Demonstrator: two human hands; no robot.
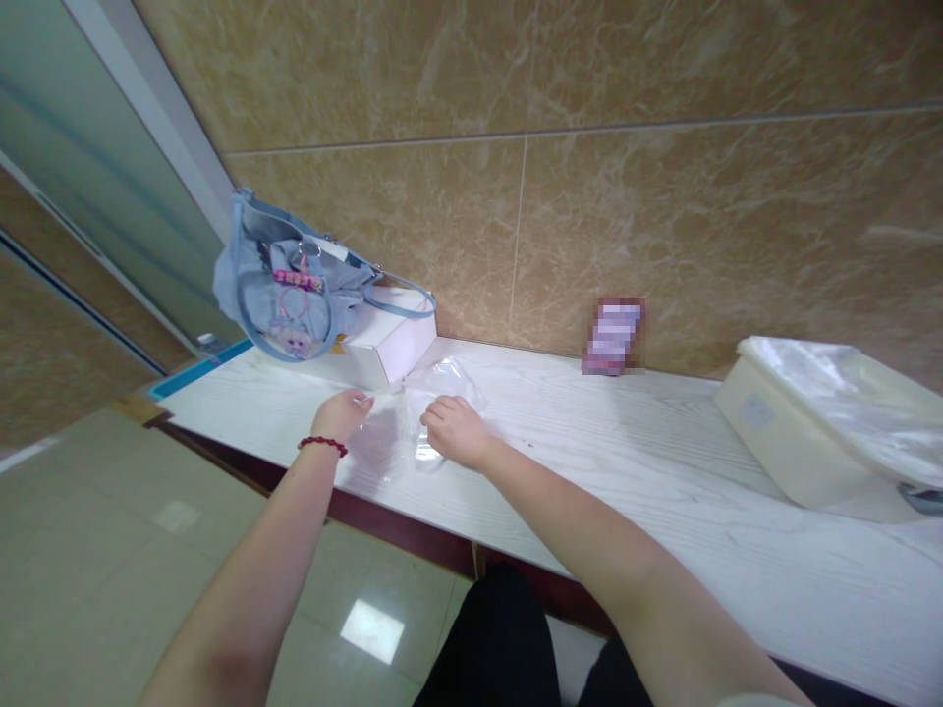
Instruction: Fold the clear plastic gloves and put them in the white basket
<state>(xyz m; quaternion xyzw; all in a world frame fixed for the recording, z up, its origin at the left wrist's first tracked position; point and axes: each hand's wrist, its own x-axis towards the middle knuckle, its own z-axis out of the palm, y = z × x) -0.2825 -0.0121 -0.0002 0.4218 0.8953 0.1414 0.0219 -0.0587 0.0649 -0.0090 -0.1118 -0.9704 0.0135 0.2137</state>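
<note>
My left hand [343, 416], with a red bead bracelet at its wrist, pinches thin clear plastic between thumb and fingers near the front edge of the table. My right hand [457, 432] has its fingers curled down on a clear plastic bag [448, 377] lying on the tabletop. Transparent film [381, 447] spreads between the two hands; I cannot tell whether it is part of the same bag or a second one. Just behind my hands is a white box [402, 344].
A light blue handbag [287, 285] with pink charms leans over the white box. Against the marble-patterned wall stands a phone-like object [614, 337], blurred out. A cream bin [796, 442] lined with clear plastic sits at the right of the white wood-grain table [589, 432].
</note>
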